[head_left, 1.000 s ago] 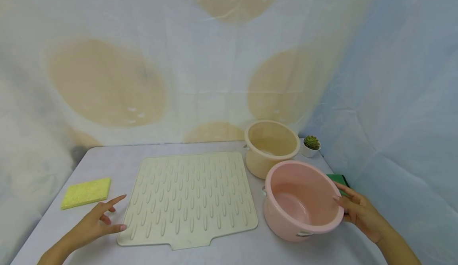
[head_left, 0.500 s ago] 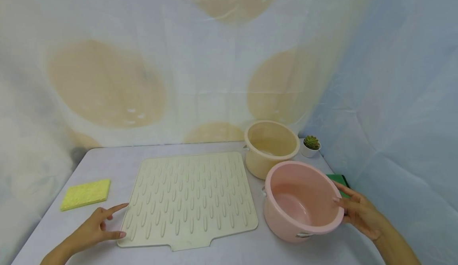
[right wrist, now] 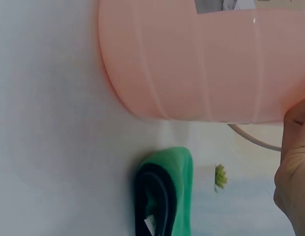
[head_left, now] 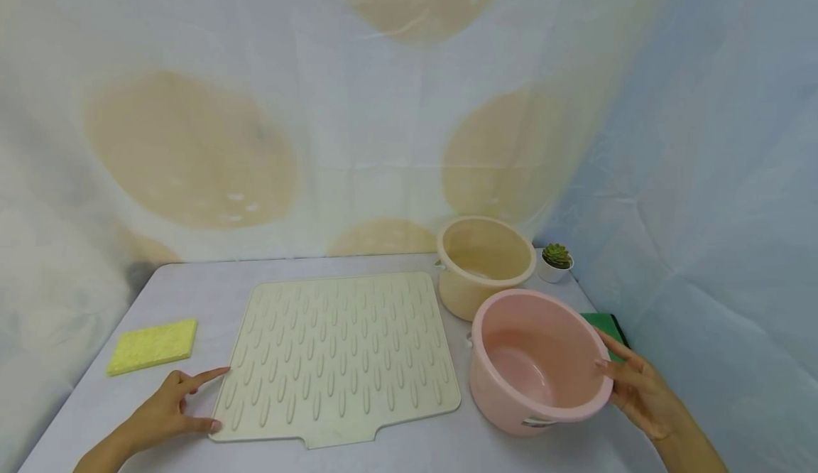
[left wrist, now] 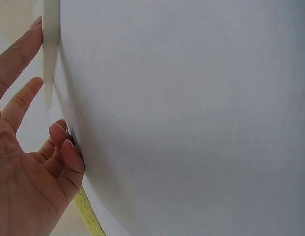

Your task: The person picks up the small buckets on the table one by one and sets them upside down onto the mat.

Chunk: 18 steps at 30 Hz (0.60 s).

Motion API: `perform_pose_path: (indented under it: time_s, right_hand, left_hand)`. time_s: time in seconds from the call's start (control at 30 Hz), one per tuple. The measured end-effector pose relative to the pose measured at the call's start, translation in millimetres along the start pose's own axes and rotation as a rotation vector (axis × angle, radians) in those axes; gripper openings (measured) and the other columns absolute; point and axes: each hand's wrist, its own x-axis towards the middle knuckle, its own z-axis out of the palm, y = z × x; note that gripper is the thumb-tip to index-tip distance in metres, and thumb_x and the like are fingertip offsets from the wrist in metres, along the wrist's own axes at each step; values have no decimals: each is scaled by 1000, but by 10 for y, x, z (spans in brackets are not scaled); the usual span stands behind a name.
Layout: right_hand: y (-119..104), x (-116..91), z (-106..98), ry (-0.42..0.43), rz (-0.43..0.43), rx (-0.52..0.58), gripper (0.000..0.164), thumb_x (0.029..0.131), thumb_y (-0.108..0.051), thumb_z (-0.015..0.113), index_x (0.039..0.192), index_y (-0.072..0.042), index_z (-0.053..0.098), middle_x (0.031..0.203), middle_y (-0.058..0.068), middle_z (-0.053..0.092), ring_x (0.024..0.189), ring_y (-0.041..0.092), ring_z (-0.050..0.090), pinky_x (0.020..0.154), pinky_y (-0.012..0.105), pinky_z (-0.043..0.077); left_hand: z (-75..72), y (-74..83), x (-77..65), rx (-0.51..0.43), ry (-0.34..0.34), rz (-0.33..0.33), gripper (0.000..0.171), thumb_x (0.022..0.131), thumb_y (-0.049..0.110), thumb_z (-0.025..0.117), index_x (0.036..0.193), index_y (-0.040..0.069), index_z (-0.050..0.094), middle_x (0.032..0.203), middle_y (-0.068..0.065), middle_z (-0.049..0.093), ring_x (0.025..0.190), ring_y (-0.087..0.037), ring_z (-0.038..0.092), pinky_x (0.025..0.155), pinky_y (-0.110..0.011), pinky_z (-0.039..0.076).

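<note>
1. Here, the pink bucket (head_left: 488,396) appears to stand on the table (head_left: 422,452), mouth upward, just beside the right edge of the pale ribbed mat (head_left: 345,352). The right hand (head_left: 645,398) pinches its rim on the side away from the mat: thumb at the inner face, forefinger along the outside.

2. The left hand (head_left: 160,412) has thumb and forefinger spread, their tips touching the mat's left edge; the left wrist view shows other fingers bent inward. Whether either tip reaches beneath the mat cannot be told.

3. Tipping: the right hand bears on one side only; a lift or strong pull there would probably tilt the pink bucket, the cause being an off-centre hold.

4. Collision: the cream bucket (head_left: 456,292) is close behind. A backward shift could knock it towards the potted succulent (head_left: 557,254). Whether the two buckets touch is unclear.

5. Snagging: the folded green cloth (right wrist: 182,172) lies near the pink bucket's outer side; a sideways slide could drag it or trap it under the base.

6. Slippage: fingertip contact restrains the mat weakly, so a push might skid it into the pink bucket. A leftward sweep could disturb the yellow sponge (head_left: 153,347).
</note>
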Motion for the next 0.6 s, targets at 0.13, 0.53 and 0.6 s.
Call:
perform_pose_path:
  time_s: [0.13, 0.53, 0.6]
  right_hand:
    - [44, -15, 3, -14, -36, 31, 63, 102, 9, 13, 148, -18, 49, 135, 11, 60, 107, 22, 67, 90, 33, 56]
    - [162, -24, -18, -35, -101, 97, 64, 101, 10, 11, 150, -14, 44, 136, 13, 58, 113, 22, 64, 94, 33, 54]
    - [170, -21, -30, -45, -106, 108, 64, 101, 10, 11, 151, -13, 42, 138, 13, 56, 114, 23, 63, 95, 33, 54]
  left_hand:
    - [2, 2, -4, -4, 17, 23, 76, 68, 37, 89, 137, 26, 59, 92, -7, 40, 72, -2, 31, 59, -21, 29]
    - [-14, 34, 2, -26, -15, 4, 77, 69, 37, 88, 138, 25, 57, 92, -8, 39, 69, -3, 31, 58, -21, 29]
    - [-10, 30, 2, -24, -13, 5, 77, 69, 37, 88, 139, 25, 57, 93, -8, 39, 70, -3, 31, 58, -21, 29]
